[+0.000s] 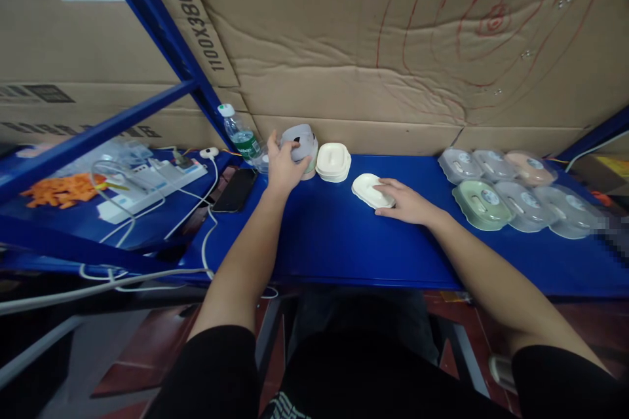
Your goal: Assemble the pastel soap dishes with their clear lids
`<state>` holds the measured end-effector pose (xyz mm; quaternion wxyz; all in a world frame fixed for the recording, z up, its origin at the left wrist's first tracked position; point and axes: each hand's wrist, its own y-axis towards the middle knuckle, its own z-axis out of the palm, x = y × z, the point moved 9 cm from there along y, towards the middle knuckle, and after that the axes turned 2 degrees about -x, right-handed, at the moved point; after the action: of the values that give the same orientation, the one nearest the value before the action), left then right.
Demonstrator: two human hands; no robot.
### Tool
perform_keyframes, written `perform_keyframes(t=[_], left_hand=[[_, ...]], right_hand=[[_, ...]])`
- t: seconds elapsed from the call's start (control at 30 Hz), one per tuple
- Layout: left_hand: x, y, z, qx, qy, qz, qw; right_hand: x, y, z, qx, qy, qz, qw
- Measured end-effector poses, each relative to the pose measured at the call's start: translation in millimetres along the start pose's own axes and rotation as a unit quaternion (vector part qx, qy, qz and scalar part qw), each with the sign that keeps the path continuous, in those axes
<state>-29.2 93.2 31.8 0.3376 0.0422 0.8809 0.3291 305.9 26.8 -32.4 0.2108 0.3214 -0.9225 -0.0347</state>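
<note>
My left hand [284,167] reaches to the back of the blue shelf and curls its fingers round a grey lidded box [299,143] that sits atop a small stack. Beside that stack stands a pile of white box parts [333,162]. My right hand [407,201] rests flat on a single white lid [367,188] lying on the blue surface [324,236], fingers laid over its right end.
Several lidded boxes in clear, green [482,203] and pink lie at the right. A water bottle [242,137], a black phone [236,190], a white power strip [147,186] with cables and orange bits [59,190] sit left. Cardboard walls the back; a blue rack post [162,33] slants at left.
</note>
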Motion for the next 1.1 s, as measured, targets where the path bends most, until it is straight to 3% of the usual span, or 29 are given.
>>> perform_keyframes(t=[0.27,0.53,0.7,1.1], left_hand=[[-10.3,-1.1,1.3,0.018,0.0,0.022,1.0],[-4.7,-1.7,-4.8,-0.017,0.007,-0.011,1.0],[-5.0,-3.4,-1.6,-0.002,0.013,-0.022,1.0],[-16.3,-4.4,-1.1,0.002,0.02,0.024,0.999]], right_hand=[[1.3,-0.4,-1.1,-0.005,0.006,-0.005,1.0],[0.4,-0.5,-0.5,-0.01,0.003,-0.009,1.0],[2.2,-0.4,-2.1,-0.008,0.005,-0.005,1.0],[1.1,-0.6,-1.8,-0.008,0.007,-0.001,1.0]])
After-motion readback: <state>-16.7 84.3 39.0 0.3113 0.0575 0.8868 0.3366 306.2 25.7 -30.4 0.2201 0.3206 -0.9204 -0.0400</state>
